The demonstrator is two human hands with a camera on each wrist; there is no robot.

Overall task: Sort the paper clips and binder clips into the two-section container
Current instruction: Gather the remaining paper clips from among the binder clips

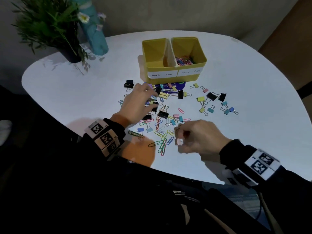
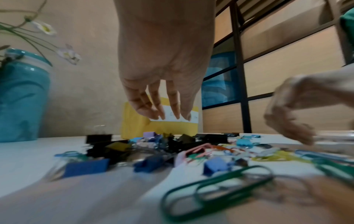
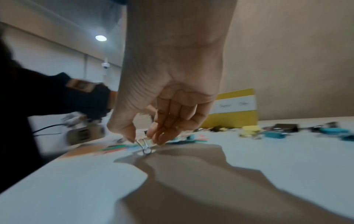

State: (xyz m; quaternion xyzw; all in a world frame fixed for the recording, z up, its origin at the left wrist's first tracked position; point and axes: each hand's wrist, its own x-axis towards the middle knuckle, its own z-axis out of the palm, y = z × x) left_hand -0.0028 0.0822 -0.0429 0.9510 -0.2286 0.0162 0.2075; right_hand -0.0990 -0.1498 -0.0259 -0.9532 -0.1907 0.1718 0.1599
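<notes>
Hands at work over a scatter of clips: seen from the head camera, the left hand (image 1: 136, 105) reaches with loose, spread fingers over black and pastel binder clips (image 1: 163, 114) on the white table (image 1: 244, 73), while the right hand (image 1: 197, 137) pinches a small pale clip near the coloured paper clips (image 1: 162, 144); behind them the yellow two-section container (image 1: 173, 58), labelled for each kind, already holds paper clips in its right section, and the left section's floor is mostly hidden. From the left wrist, the fingers (image 2: 159, 109) hang straight above the heap and grip nothing. From the right wrist, thumb and fingertips (image 3: 153, 134) close on a small binder clip (image 3: 144, 146) by its wire handles, its tip at or just above the table. Such a thin hold on springy wire could slip, and tangled neighbours may ride along, landing a paper clip in the binder-clip section.
</notes>
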